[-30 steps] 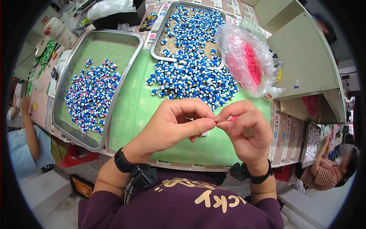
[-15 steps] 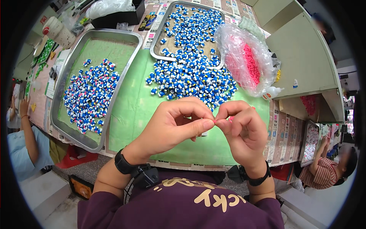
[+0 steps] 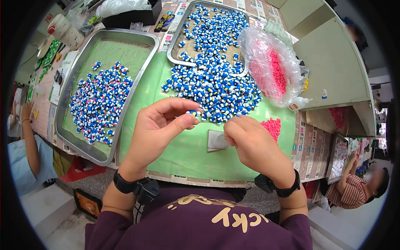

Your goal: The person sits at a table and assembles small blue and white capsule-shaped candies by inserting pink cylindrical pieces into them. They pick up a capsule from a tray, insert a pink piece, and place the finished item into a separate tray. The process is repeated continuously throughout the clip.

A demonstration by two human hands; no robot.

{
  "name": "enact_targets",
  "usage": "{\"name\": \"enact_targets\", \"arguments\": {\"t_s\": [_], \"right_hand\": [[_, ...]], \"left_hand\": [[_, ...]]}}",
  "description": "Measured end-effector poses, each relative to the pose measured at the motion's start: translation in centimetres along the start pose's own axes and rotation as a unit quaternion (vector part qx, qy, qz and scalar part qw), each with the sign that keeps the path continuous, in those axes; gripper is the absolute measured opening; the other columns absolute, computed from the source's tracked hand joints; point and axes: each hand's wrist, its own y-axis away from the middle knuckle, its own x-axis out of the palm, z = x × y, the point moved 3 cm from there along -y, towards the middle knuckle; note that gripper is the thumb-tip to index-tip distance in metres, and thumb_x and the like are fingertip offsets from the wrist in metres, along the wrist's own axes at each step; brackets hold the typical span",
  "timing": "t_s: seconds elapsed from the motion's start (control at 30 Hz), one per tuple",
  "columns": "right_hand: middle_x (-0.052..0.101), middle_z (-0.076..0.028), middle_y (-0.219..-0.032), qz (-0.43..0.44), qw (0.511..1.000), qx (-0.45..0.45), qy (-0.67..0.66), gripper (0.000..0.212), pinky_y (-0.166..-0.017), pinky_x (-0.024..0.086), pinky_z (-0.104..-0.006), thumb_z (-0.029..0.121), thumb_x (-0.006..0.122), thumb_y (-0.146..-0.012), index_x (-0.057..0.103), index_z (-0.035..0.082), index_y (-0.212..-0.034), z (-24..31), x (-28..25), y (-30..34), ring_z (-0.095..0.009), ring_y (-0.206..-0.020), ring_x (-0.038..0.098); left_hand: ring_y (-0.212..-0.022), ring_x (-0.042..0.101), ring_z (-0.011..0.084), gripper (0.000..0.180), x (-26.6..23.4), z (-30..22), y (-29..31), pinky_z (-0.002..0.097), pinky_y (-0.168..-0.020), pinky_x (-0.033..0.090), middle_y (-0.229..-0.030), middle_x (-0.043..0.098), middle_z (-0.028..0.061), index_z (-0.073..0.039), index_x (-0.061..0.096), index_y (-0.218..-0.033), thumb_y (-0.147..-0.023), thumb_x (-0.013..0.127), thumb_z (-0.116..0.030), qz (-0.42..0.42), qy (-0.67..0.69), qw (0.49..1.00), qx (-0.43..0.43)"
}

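My left hand [image 3: 160,125] pinches a small blue-and-white figure piece [image 3: 193,113] between thumb and fingertips, just in front of the big heap of like pieces [image 3: 208,89]. My right hand [image 3: 254,139] is closed, knuckles up, beside a small grey square plate [image 3: 215,141] on the green sheet. Its fingertips are hidden, so what they hold cannot be made out. To the right of that hand lies a small pile of tiny pink pieces [image 3: 272,127].
A metal tray [image 3: 148,43] at left holds blue-and-white pieces, some with pink bits. Another metal tray [image 3: 170,52] stands behind the heap. A clear plastic bag [image 3: 254,46] of pink pieces and a white bottle [image 3: 298,103] are at right, near a cabinet [image 3: 333,62]. Other people sit on both sides.
My hands, together at the fingertips over the green sheet, have parted. The left went left and up with the blue-and-white piece; the right turned knuckles up, uncovering the grey plate and pink pile.
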Motion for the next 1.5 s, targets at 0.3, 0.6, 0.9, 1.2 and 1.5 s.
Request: {"name": "enact_targets", "arguments": {"t_s": [0.3,0.6,0.9,1.2,1.5], "right_hand": [[0.055,-0.009,-0.081,-0.164,0.95,0.041,-0.264,0.026,-0.068,0.047,-0.0318,-0.016,0.057,-0.076,0.041,0.004,-0.079,0.2,-1.8,0.1,-0.02,-0.076,0.058],[0.06,-0.008,-0.09,-0.304,0.867,0.023,-0.394,0.027,-0.07,0.046,-0.0254,-0.005,0.064,-0.087,0.041,0.006,-0.078,1.4,-1.2,-1.0,-0.011,-0.08,0.053],[0.06,-0.01,-0.088,-0.351,0.909,-0.003,-0.226,0.024,-0.065,0.046,-0.027,-0.006,0.065,-0.085,0.044,0.004,-0.079,1.5,-0.9,-0.9,-0.013,-0.076,0.055],[0.051,-0.004,-0.082,-0.239,0.887,0.106,-0.381,0.031,-0.075,0.043,-0.0257,-0.001,0.072,-0.08,0.042,0.007,-0.079,-0.2,-1.8,0.0,-0.012,-0.081,0.053],[0.054,-0.01,-0.073,-0.095,0.98,0.143,-0.098,0.015,-0.065,0.047,-0.0331,-0.009,0.06,-0.079,0.048,0.001,-0.083,-6.5,-1.8,6.2,-0.025,-0.07,0.057]], "left_hand": [[-0.093,0.068,0.0213,0.024,1.3,0.1,-0.9,0.0309,-0.085,0.056,-0.108,0.067,0.015,0.005,0.062,-0.111,-0.088,0.064,0.0,0.038,0.049,0.998,-0.01],[-0.092,0.066,0.0159,0.022,3.4,0.5,-1.5,0.0299,-0.082,0.056,-0.102,0.067,0.0104,0.002,0.062,-0.108,-0.086,0.066,0.001,0.037,0.141,0.989,-0.007],[-0.093,0.066,0.0149,0.021,4.3,0.1,-1.0,0.0271,-0.083,0.055,-0.097,0.066,0.0092,0.002,0.066,-0.101,-0.081,0.071,0.007,0.0,0.026,0.99,0.136],[-0.081,0.066,0.0139,0.02,3.7,-2.2,-0.4,0.0242,-0.067,0.057,-0.094,0.066,0.0121,0.001,0.069,-0.094,-0.076,0.073,0.009,0.06,-0.203,0.942,0.261],[-0.07,0.056,0.0038,0.013,-11.1,-3.5,5.6,0.0174,-0.06,0.044,-0.089,0.063,0.0035,0.0,0.066,-0.094,-0.083,0.069,0.004,-0.313,-0.325,0.876,0.17]]}}
